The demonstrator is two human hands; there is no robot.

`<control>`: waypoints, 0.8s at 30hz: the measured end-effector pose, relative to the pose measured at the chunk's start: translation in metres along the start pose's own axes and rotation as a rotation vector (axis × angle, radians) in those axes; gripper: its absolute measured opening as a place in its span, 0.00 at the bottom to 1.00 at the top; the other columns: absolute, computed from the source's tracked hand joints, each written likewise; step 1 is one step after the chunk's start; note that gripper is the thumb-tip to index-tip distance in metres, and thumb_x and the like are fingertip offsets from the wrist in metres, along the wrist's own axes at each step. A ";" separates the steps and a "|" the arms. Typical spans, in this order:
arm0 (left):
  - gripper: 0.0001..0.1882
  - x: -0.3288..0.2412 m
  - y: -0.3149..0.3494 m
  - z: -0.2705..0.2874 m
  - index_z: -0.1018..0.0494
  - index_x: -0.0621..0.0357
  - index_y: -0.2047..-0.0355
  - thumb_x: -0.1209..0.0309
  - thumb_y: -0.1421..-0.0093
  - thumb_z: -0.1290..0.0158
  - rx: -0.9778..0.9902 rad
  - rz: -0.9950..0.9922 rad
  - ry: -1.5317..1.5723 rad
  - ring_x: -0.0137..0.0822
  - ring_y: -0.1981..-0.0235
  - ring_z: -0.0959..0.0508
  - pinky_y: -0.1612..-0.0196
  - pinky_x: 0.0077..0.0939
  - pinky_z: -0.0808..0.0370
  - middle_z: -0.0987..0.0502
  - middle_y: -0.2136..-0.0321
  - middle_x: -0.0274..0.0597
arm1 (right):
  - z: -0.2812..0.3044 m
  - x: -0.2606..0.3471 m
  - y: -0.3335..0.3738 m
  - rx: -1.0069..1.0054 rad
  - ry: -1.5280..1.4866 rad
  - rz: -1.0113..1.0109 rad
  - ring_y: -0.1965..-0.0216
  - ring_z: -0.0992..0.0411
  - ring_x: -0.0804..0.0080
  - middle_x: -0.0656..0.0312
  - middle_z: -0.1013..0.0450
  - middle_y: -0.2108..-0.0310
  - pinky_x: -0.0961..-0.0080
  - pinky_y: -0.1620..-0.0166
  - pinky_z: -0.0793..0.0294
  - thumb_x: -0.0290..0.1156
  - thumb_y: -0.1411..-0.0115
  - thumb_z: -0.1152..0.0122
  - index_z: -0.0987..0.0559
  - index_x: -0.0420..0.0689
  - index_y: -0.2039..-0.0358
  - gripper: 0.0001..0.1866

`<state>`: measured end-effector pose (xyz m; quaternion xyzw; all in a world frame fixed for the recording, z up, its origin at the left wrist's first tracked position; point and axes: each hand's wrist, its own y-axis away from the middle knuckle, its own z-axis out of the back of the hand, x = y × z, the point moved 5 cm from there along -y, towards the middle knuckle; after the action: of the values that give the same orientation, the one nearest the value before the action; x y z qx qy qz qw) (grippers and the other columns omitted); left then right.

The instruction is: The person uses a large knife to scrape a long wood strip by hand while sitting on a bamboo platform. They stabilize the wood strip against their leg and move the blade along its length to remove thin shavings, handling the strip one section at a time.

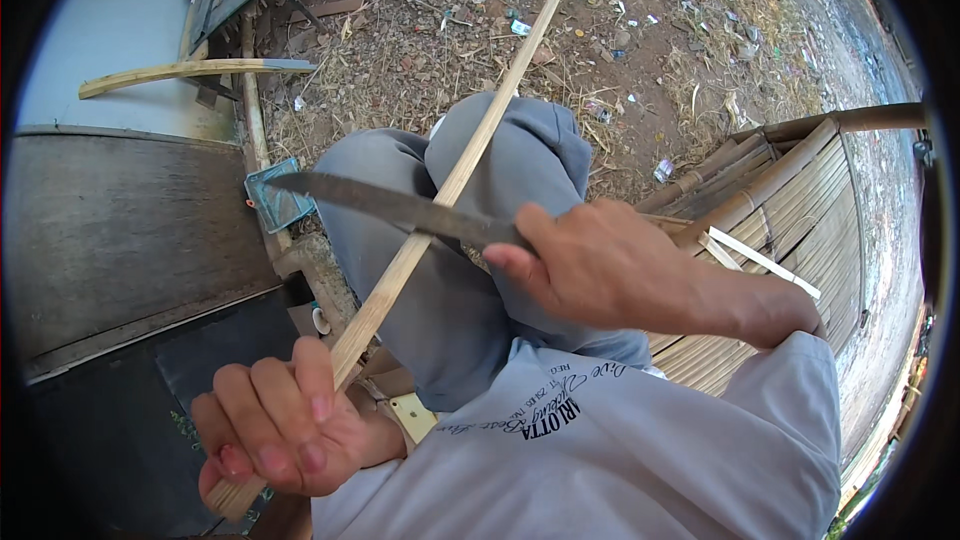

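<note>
A long pale strip of split bamboo or wood (478, 148) runs slantwise from the lower left, over my lap, to beyond my knees. My left hand (280, 422) is closed around its near end, palm turned up, with a short stub showing below the fingers. In my right hand (610, 262) is a large dark-bladed knife (385, 202), its handle hidden in my fist. The blade points left and lies across the strip near its middle, over my grey trousers (420, 310). Whether the edge touches the strip I cannot tell.
At my right is a bamboo-slat bench (800, 230) with pale cut strips (765, 262) on it. A blue plastic tray (280, 196) stands beside my left knee, near a dark wooden panel (130, 230). Another strip (190, 72) leans at upper left. Litter and dry stalks cover the ground (420, 80).
</note>
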<state>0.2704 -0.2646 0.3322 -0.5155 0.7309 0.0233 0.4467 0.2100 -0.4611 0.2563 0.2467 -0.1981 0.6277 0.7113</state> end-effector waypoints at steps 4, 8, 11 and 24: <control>0.07 -0.015 0.016 -0.009 0.30 0.50 0.74 0.68 0.39 0.48 0.050 -0.046 0.118 0.23 0.79 0.31 0.65 0.24 0.35 0.29 0.78 0.29 | 0.000 -0.024 -0.011 0.113 -0.010 -0.095 0.78 0.28 0.42 0.42 0.29 0.83 0.53 0.73 0.28 0.49 0.33 0.59 0.27 0.33 0.78 0.30; 0.09 -0.003 0.020 0.000 0.29 0.50 0.79 0.67 0.41 0.46 0.072 -0.090 0.152 0.23 0.79 0.31 0.65 0.23 0.34 0.29 0.80 0.30 | 0.028 -0.053 -0.019 -0.144 -0.218 -0.253 0.72 0.26 0.44 0.42 0.27 0.81 0.57 0.64 0.28 0.54 0.36 0.55 0.26 0.32 0.68 0.31; 0.11 -0.001 0.022 0.019 0.28 0.50 0.79 0.64 0.42 0.45 0.036 -0.181 0.410 0.23 0.79 0.31 0.66 0.24 0.34 0.29 0.80 0.31 | 0.031 -0.056 -0.022 -0.325 -0.353 -0.329 0.71 0.24 0.53 0.48 0.26 0.81 0.62 0.61 0.28 0.58 0.39 0.51 0.25 0.34 0.63 0.32; 0.26 0.047 0.017 0.019 0.24 0.65 0.63 0.49 0.37 0.52 0.180 0.316 -0.286 0.38 0.67 0.22 0.57 0.40 0.27 0.24 0.60 0.46 | 0.034 -0.089 -0.027 -0.733 -1.012 -0.263 0.86 0.40 0.88 0.65 0.28 0.77 0.87 0.85 0.46 0.33 0.49 0.32 0.25 0.38 0.65 0.15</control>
<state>0.2653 -0.2818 0.2818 -0.3440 0.7310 0.1004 0.5807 0.2258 -0.5547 0.2280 0.2753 -0.6795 0.2326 0.6391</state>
